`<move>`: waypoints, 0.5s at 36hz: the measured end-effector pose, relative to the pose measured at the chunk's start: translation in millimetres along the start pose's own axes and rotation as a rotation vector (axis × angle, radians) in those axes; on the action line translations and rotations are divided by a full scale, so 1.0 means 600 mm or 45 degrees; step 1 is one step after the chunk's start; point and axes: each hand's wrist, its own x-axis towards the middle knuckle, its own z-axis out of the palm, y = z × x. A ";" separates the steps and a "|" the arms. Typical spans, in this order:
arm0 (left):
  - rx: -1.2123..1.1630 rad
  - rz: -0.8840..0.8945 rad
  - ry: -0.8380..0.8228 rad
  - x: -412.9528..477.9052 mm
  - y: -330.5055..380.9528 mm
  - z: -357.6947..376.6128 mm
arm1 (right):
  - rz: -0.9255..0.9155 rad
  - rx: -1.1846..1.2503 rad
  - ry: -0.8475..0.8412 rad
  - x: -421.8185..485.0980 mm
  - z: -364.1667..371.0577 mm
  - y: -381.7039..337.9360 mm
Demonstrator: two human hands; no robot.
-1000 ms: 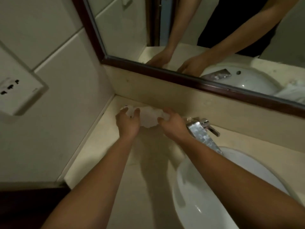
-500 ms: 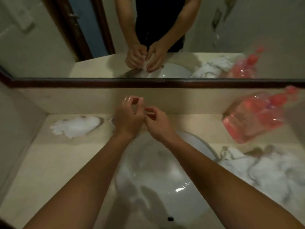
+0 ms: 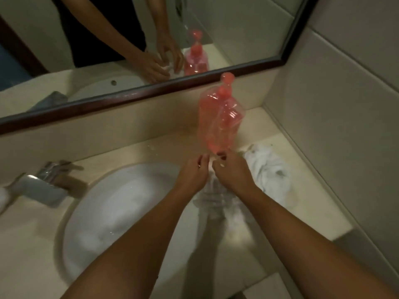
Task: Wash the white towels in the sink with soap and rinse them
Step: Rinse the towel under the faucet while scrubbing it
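A pile of crumpled white towels [image 3: 267, 169] lies on the counter to the right of the white sink [image 3: 121, 203]. My left hand [image 3: 192, 173] and my right hand [image 3: 233, 173] are close together over the pile's left part. Their curled fingers pinch a white towel [image 3: 216, 197] that shows between and below them. A clear bottle of pink soap [image 3: 220, 119] stands just behind my fingertips, against the back ledge. The view is blurred by motion.
A chrome faucet [image 3: 41, 186] sits at the sink's left rear. A dark-framed mirror [image 3: 129, 39] runs along the back and reflects my hands and the bottle. A tiled wall [image 3: 345, 126] closes the right side. The beige counter [image 3: 28, 244] surrounds the sink.
My hands left a white towel at the counter's left rear, crossed over the sink and came to the towel pile on the right. The view swung right with them.
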 end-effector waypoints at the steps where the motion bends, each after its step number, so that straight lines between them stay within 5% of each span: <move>1: -0.028 -0.007 -0.015 -0.001 0.003 0.017 | -0.004 -0.069 0.068 -0.002 -0.011 0.016; 9: 0.260 0.007 -0.008 -0.003 0.009 0.109 | 0.081 -0.605 0.346 -0.013 -0.053 0.116; 18: 0.366 0.073 0.068 -0.013 0.011 0.176 | 0.177 -0.516 0.214 -0.019 -0.055 0.161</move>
